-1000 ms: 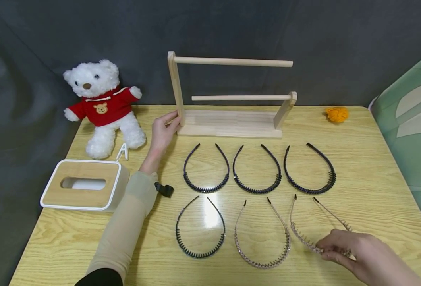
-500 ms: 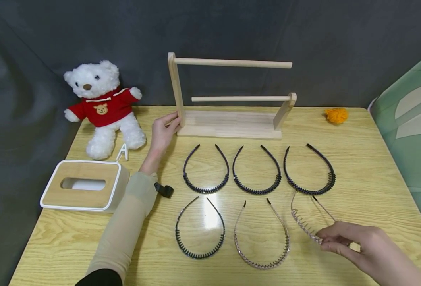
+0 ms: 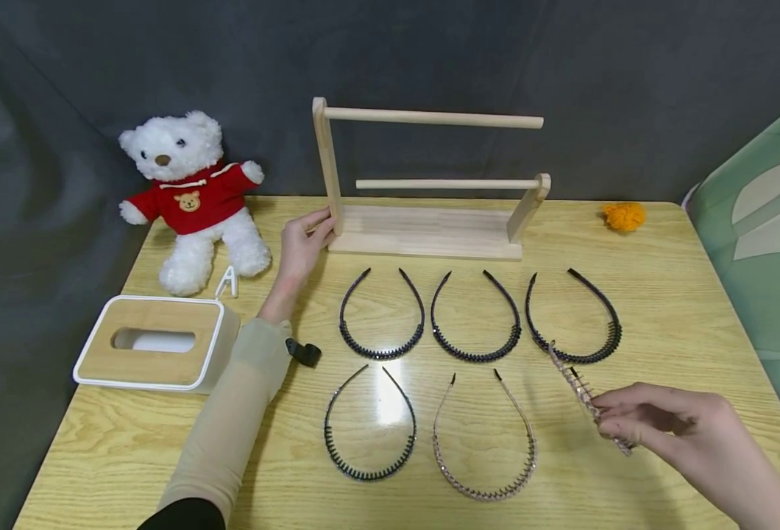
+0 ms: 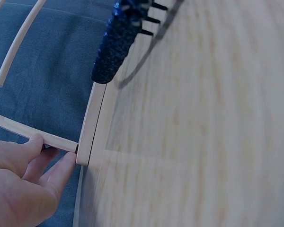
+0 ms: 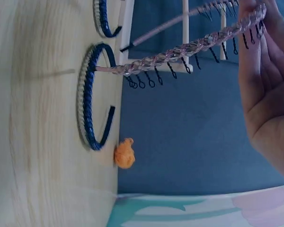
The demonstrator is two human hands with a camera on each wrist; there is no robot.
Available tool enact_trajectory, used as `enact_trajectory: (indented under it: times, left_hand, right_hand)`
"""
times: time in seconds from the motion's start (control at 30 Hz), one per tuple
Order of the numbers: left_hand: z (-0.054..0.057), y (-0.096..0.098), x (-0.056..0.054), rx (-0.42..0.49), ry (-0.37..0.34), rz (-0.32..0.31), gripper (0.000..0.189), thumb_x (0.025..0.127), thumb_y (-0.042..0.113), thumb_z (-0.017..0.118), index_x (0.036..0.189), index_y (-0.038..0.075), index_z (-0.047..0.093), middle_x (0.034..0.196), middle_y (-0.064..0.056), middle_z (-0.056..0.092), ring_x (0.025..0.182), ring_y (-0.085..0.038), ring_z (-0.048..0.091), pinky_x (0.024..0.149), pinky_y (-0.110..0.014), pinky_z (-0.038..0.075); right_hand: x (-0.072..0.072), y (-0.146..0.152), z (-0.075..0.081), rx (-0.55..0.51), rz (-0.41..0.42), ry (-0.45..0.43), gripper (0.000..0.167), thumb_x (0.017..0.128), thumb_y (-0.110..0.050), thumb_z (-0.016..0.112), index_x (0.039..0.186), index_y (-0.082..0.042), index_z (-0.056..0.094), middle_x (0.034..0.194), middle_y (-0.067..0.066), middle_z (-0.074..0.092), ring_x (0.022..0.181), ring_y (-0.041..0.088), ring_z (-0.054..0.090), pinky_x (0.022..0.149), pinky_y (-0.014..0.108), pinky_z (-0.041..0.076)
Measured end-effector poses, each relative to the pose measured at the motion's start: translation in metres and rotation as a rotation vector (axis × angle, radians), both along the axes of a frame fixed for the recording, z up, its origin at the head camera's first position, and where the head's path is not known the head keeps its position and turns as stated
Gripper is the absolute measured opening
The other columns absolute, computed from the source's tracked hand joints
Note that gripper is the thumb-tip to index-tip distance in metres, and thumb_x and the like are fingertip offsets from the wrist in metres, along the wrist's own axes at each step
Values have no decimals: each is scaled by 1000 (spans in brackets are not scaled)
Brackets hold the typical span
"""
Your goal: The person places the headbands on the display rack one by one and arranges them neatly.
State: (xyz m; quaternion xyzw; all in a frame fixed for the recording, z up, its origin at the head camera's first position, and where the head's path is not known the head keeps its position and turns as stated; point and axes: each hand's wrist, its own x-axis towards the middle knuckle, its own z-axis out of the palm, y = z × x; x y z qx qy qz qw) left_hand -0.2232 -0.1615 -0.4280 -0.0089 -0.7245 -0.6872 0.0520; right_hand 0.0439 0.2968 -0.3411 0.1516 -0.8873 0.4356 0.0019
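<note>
My right hand [image 3: 675, 430] pinches a pink beaded headband [image 3: 587, 401] and holds it tilted above the table at the right; its beads and small dark loop teeth show in the right wrist view. At the back, my left hand [image 3: 302, 241] grips the lower left upright of a wooden two-bar rack [image 3: 423, 232], thumb and fingers on either side of the post. Three dark headbands [image 3: 474, 356] lie in a row before the rack. Nearer me are a dark green headband [image 3: 370, 475] and another pink headband [image 3: 486, 495]. Both rack bars are bare.
A white teddy bear [image 3: 191, 202] in a red top sits back left. Before it stand a white letter A [image 3: 228, 281] and a tissue box [image 3: 154, 344] with a wooden lid. An orange pompom [image 3: 625, 216] lies back right, near the table's far edge.
My right hand has lifted the pink headband off the table and turned it, so it now appears nearly edge-on. My left hand stays on the rack.
</note>
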Motion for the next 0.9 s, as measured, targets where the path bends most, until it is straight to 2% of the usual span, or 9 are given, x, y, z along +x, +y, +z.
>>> enact_trajectory:
  times: [0.1, 0.23, 0.37, 0.57, 0.8, 0.9]
  left_hand:
    - [0, 0, 0, 0, 0, 1, 32, 107, -2, 63, 138, -10, 65, 141, -30, 63, 124, -44, 65, 104, -32, 59]
    - [0, 0, 0, -6, 0, 2, 32, 107, -1, 63, 139, -9, 65, 141, -29, 63, 124, -43, 66, 103, -31, 60]
    - [1, -1, 1, -31, -5, -2, 33, 108, 1, 63, 140, -6, 66, 141, -28, 64, 123, -41, 67, 102, -30, 61]
    - [-1, -3, 1, -65, 4, -5, 33, 109, 4, 63, 141, -4, 66, 140, -27, 65, 121, -40, 69, 101, -31, 61]
    - [-1, -2, 1, -69, 3, -1, 33, 108, 4, 64, 140, -4, 67, 139, -27, 66, 121, -40, 69, 101, -30, 61]
    - [0, -1, 1, -68, -2, -3, 33, 109, 4, 64, 140, -4, 66, 140, -26, 65, 122, -40, 68, 101, -30, 61]
  right_hand:
    - [-3, 1, -2, -57, -15, -26, 40, 82, 24, 78, 111, -4, 80, 94, 1, 80, 74, 9, 72, 65, 13, 59]
    - [-5, 3, -2, -89, -46, -73, 37, 86, 25, 74, 115, 3, 78, 102, 4, 81, 82, 11, 75, 70, 16, 63]
    - [-8, 1, -1, -184, -88, -105, 32, 89, 25, 71, 115, 8, 77, 110, 6, 80, 88, 12, 77, 73, 18, 64]
    - [-20, -8, 8, -366, -127, -88, 26, 90, 27, 69, 111, 14, 75, 103, 10, 81, 89, 14, 78, 77, 19, 65]
    - [-35, -16, 14, -492, -180, -90, 23, 93, 24, 69, 114, 16, 74, 97, 11, 81, 84, 15, 78, 79, 17, 65]
    - [-42, -17, 13, -562, -177, -79, 24, 93, 25, 67, 114, 17, 74, 97, 11, 81, 84, 15, 78, 81, 17, 64]
